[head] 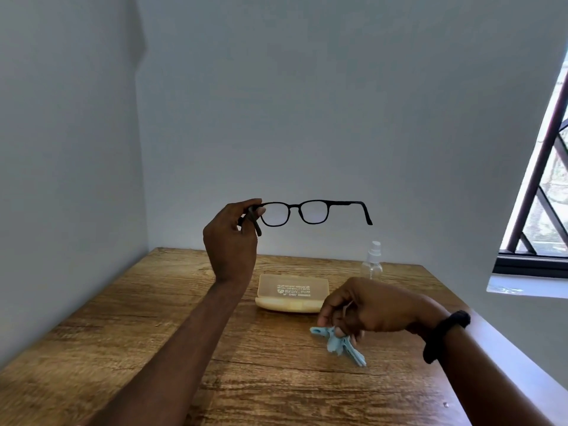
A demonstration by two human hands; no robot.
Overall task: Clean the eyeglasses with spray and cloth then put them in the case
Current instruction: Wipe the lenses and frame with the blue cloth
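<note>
Black-framed eyeglasses (309, 212) are held up in the air in front of the wall, temples unfolded. My left hand (231, 238) pinches them at their left hinge. Lower right, my right hand (365, 307) grips a crumpled light-blue cloth (341, 344) just above the table. An open cream case (292, 293) lies on the table between my arms, its lid up with printed text inside. A small clear spray bottle (372, 261) with a white nozzle stands behind my right hand.
The wooden table (129, 318) sits in a corner, with walls at the left and back. A window with dark bars (541, 192) and a white sill is at the right. A black band circles my right wrist (445, 335).
</note>
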